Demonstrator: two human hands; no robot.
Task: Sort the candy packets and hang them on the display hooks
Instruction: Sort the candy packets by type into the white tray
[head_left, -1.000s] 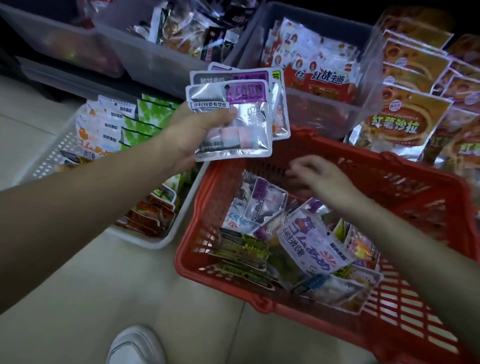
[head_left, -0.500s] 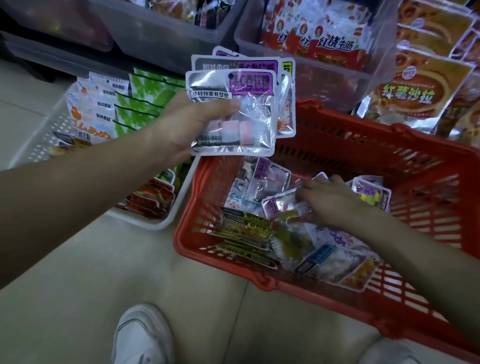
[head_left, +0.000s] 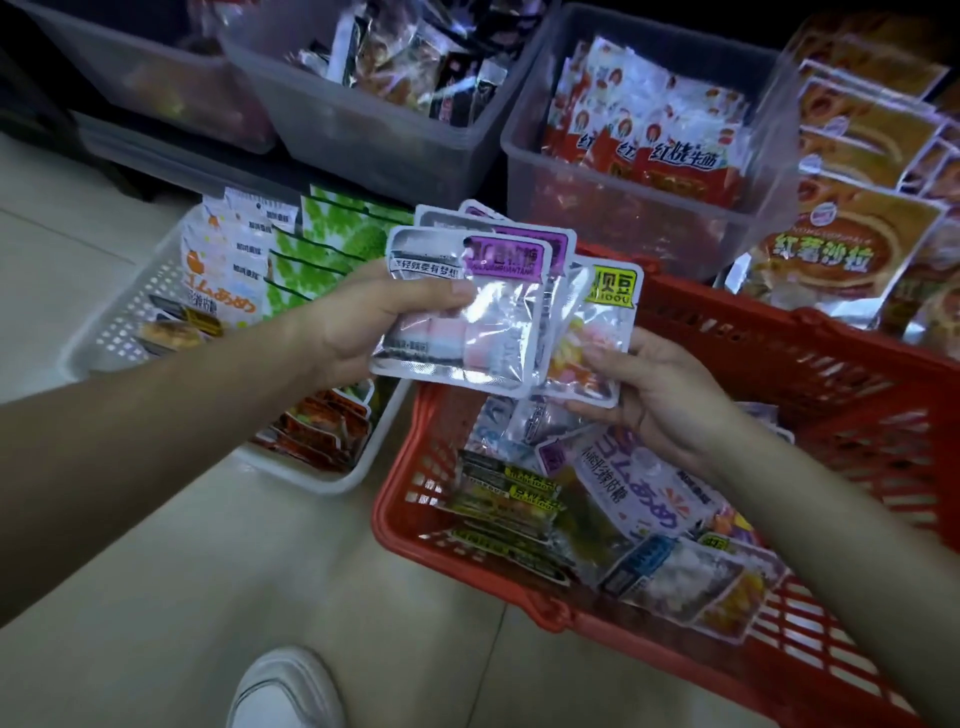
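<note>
Newly lifted, the yellow-label packet (head_left: 602, 312) is pinched in the right grip (head_left: 660, 395) above the red basket (head_left: 810, 364), touching the purple-label packets (head_left: 498, 332) fanned in the left grip (head_left: 358, 322). Its label differs, so it likely belongs in another group

The left hand (head_left: 358, 322) and right hand (head_left: 665, 395) are bare, and so are both arms, from the fingers back to the picture's edge. Well below the fingers is one white shoe (head_left: 285, 691) with a smooth, round toe.
</note>
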